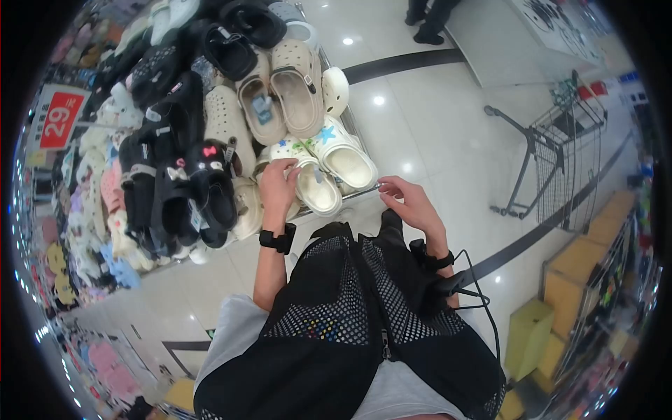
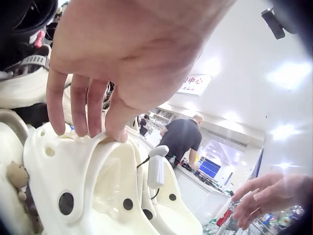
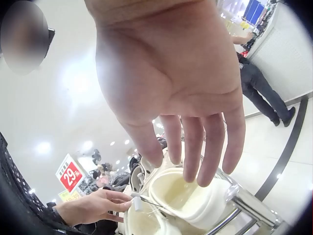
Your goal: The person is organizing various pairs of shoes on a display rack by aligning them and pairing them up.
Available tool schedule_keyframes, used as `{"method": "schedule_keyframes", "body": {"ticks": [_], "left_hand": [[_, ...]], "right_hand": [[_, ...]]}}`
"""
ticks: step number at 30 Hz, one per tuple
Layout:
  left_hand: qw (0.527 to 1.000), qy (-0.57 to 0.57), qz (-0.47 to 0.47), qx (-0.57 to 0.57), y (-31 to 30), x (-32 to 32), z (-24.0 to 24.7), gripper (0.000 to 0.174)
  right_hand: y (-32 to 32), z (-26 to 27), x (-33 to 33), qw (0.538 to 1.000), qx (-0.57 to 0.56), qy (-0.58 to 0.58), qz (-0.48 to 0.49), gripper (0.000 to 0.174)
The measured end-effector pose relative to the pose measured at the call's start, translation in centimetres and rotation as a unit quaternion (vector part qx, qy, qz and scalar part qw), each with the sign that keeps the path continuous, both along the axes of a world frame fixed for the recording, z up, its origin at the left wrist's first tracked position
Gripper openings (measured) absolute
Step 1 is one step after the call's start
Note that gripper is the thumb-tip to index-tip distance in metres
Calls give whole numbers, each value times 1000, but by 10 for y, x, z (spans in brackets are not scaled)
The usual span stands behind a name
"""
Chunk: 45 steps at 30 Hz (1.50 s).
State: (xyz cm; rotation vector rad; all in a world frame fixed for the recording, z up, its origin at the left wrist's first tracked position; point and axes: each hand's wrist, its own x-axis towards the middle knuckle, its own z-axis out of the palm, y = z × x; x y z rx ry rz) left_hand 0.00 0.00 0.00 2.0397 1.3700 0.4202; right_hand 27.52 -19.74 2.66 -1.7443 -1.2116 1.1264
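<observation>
My left hand point(image 1: 280, 187) reaches down over a white clog point(image 1: 318, 192) at the near corner of the shoe display. In the left wrist view, its fingers hang fairly straight, and the thumb tip touches the rim of the clog's opening. A white tag point(image 2: 157, 166) is fastened to this clog. Beside it on the right sits another white clog point(image 1: 350, 166), decorated with a blue starfish charm point(image 1: 327, 134). My right hand point(image 1: 411, 203) hovers near the metal rail point(image 3: 254, 205) at the display's edge, fingers loosely bent and holding nothing.
Beige clogs point(image 1: 297, 91) and black clogs point(image 1: 212, 192) crowd the display, with a red price sign point(image 1: 59, 121) on the left. A shopping cart point(image 1: 546, 154) stands to the right on the tiled floor. Another person point(image 2: 183, 139) is at a white counter point(image 2: 195, 191) ahead.
</observation>
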Motion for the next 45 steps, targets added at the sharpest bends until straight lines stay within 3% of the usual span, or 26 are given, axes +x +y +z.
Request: {"method": "schedule_keyframes", "body": {"ticks": [2,3,5,10,13,14,18,20,27,30,36,42,45], "left_hand": [[1000,16,23,-4,-12,-6,5,32],[998,27,34,37,6,19,15,32],[988,68,76,118,-20,26,24,30],[972,27,105,208,-49,90,22,34],[973,78,47,214,-57,121,15,37],[978,101,64,171,-59,128,7,40],[963,146,93,206,-59,137,0,39],[968,161,119,149,-51,135,0,34],[961,156,189,126,-38,144,8,26],[946,193,250,78,-34,149,13,24],[943,179,280,29,-29,147,11,27],[929,233,274,-89,-13,155,33,39],[935,188,289,-85,-5,161,51,37]], "right_hand": [[1,5,12,999,-9,-19,29,36],[24,-7,42,999,33,-8,38,36],[9,-5,64,999,29,-5,36,36],[-13,-4,141,1000,23,1,16,34],[-22,-2,172,999,15,-10,31,35],[-22,-2,179,999,8,-6,34,35],[-21,-9,199,999,13,5,43,35],[-15,-8,205,998,21,15,51,35],[20,-16,224,995,5,29,98,35],[42,-17,238,992,-5,29,122,34],[110,-20,276,984,-40,-18,171,34],[226,-17,301,962,-54,-57,261,33],[281,-10,298,946,-39,-78,311,33]]}}
